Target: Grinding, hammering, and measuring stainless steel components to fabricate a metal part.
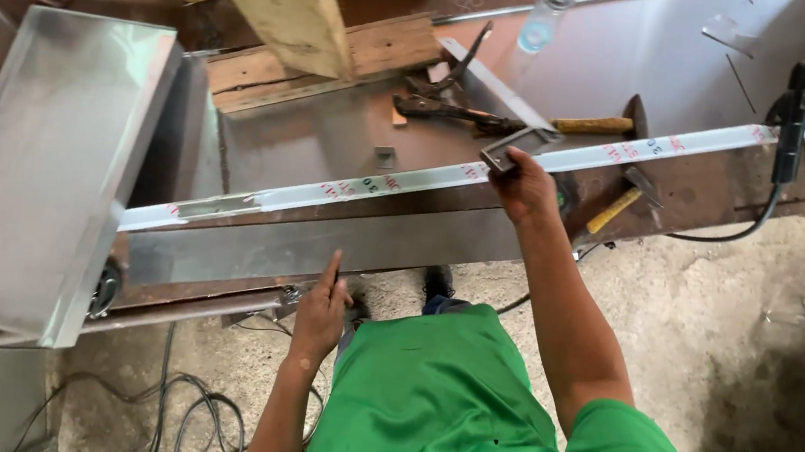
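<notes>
1. The long metal strip [448, 174], covered in white film with red marks, is lying along the front edge of the desk [332, 139], its long axis running from lower left to upper right across the view.
2. The right hand [524, 185] is resting on the strip about midway along it, fingers curled down over a small grey metal square [515, 146] that is sitting against the strip's far edge; this grip is pressing down, not spread.
3. The left hand [322, 309] is hanging below the desk front, well under the strip, forefinger pointing up and the other fingers loosely folded, holding nothing.
4. The right hand is therefore the nearer one; the strip is extending away from it both ways, its far end pointing towards the black clamp [792, 122] at upper right.
5. Two hammers [592, 126] and tin snips [441, 96] are lying just behind the square.
</notes>
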